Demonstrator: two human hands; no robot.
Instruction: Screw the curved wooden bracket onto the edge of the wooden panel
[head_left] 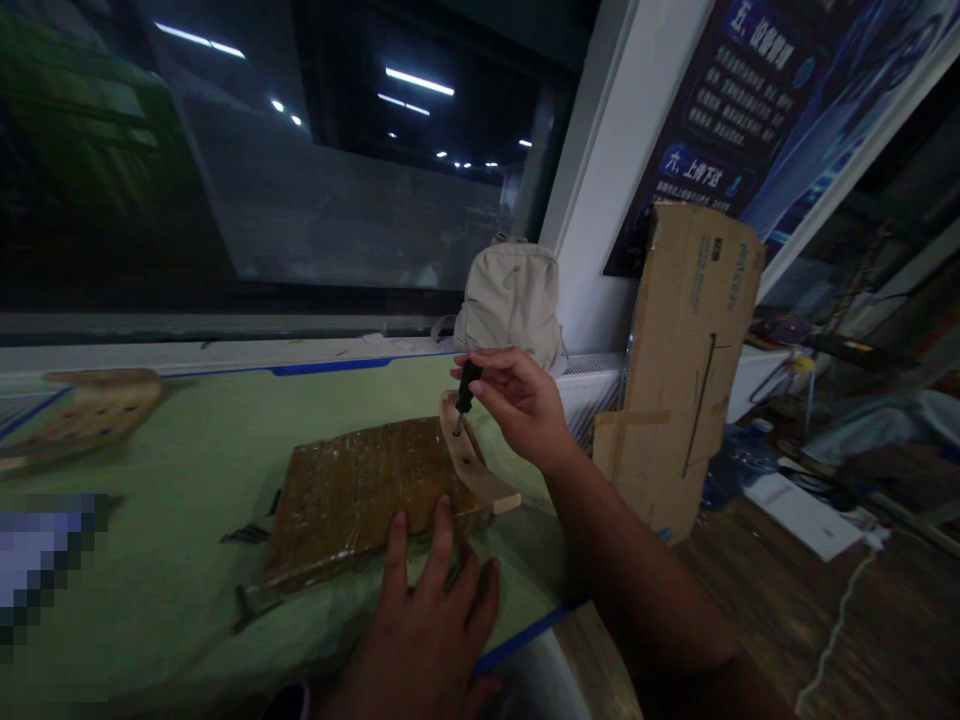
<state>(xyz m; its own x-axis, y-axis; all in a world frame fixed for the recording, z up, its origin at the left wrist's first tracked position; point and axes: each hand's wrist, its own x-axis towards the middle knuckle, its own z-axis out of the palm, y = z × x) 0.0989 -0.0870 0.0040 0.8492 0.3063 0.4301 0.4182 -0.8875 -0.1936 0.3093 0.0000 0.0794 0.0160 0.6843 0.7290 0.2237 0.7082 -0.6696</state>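
Observation:
My right hand [521, 405] is closed round the black handle of a small screwdriver [466, 386], whose tip points down into a curved light wooden piece [476, 468]. That piece stands on the right edge of a brown wooden board [352, 495] lying on the green table [187, 470]. Flat on the table, my left hand [427, 630] has its fingers spread, with the fingertips touching the board's near edge.
A beige backpack [511, 298] rests against the wall behind the table. Tall cardboard [686, 350] leans at the table's right end. Another perforated wooden piece [86, 410] lies far left. Dark screws [247, 535] lie left of the board. Clutter covers the floor at right.

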